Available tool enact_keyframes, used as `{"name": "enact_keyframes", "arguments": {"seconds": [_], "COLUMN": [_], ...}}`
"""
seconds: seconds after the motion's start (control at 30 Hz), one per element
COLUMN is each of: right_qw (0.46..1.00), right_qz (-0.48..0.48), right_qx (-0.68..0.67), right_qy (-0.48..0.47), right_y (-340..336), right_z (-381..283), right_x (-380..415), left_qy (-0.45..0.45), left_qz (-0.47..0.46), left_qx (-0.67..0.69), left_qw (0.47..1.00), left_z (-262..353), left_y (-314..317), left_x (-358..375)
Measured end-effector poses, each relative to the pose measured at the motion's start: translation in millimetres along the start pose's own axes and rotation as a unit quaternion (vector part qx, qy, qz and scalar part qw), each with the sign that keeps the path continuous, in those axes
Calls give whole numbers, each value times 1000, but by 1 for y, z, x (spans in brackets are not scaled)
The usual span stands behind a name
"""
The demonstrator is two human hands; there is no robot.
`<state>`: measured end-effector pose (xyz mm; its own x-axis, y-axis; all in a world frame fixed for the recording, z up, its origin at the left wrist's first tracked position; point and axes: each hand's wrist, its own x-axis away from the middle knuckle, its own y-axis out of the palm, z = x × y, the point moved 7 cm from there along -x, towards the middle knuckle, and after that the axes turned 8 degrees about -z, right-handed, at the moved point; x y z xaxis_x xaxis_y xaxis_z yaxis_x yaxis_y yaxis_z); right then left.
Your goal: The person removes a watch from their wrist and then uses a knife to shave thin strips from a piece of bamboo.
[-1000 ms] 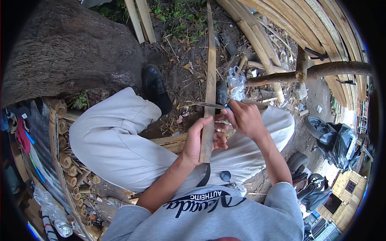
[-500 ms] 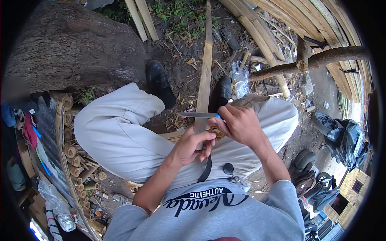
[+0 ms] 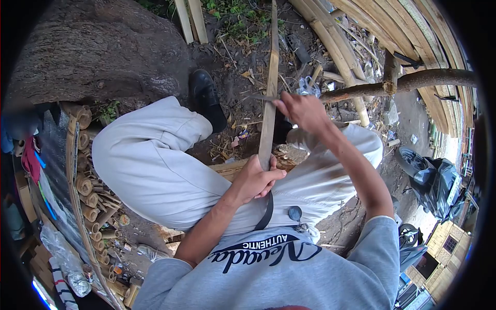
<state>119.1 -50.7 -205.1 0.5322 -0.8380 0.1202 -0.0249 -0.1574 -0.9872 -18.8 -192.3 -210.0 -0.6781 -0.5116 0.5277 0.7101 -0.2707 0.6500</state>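
Note:
A long flat bamboo strip (image 3: 269, 111) runs from between my thighs away toward the top of the view. My left hand (image 3: 257, 178) is wrapped round its near end, low over my lap. Farther along, my right hand (image 3: 305, 111) grips a knife (image 3: 262, 97) by its handle, which the fingers hide. The blade points left and lies across the strip. A black strap (image 3: 266, 212) hangs below my left hand.
A thick tree trunk (image 3: 103, 57) lies at upper left. A branch (image 3: 403, 82) and bamboo slats (image 3: 413, 31) fill the upper right. Stacked bamboo poles (image 3: 85, 183) stand at left, a motorcycle (image 3: 434, 181) at right. A plastic bag (image 3: 308, 87) is beyond my right hand.
My right hand and the knife have moved forward along the strip, away from my left hand. My left hand has shifted slightly, still round the near end.

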Motion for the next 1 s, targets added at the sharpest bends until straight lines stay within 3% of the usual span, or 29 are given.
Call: {"name": "enact_keyframes", "arguments": {"seconds": [0.03,0.17,0.23,0.3,0.37,0.47,0.53,0.6,0.63,0.67,0.7,0.73,0.77,0.8,0.87,0.93,1.0], "right_qw": [998,991,983,953,943,922,891,801,721,720,714,707,780,780,903,913,966], "right_qz": [-37,-8,22,75,-38,-71,-79,-96,-122,-122,-123,-123,-105,-105,-82,-88,4], "right_qx": [-9,-17,-86,-269,-292,-345,-405,-528,-617,-619,-632,-644,-571,-572,-392,-366,-256], "right_qy": [53,134,163,115,154,160,191,264,290,288,277,265,234,232,156,160,31], "right_y": [8,4,-30,-45,-53,-29,-25,-5,1,-4,-7,-9,-11,-6,-14,-16,-22], "right_z": [25,89,75,38,-3,-18,-13,1,2,2,0,-1,3,4,-1,-6,-15], "right_x": [-18,-51,-47,-23,5,35,43,49,55,53,49,45,38,34,22,19,16], "left_qy": [2,17,17,23,36,54,67,88,105,124,154,155,173,190,215,213,206], "left_qz": [-1,-27,-39,-48,-75,-115,-126,-133,-100,-66,-138,-136,-81,-26,-36,-40,0], "left_qx": [-17,-6,32,84,88,173,196,216,216,217,288,286,359,428,450,507,538], "left_qw": [1000,999,999,995,993,977,970,963,965,966,935,936,913,883,866,834,817], "left_z": [-2,6,14,14,12,6,6,8,6,3,4,-2,1,2,5,4,-5], "left_y": [2,7,5,2,3,11,11,11,7,0,1,1,1,-3,-4,-5,-8], "left_x": [-3,-3,1,2,1,-2,-2,-3,-6,-8,-11,-12,-12,-11,-8,-9,-8]}}
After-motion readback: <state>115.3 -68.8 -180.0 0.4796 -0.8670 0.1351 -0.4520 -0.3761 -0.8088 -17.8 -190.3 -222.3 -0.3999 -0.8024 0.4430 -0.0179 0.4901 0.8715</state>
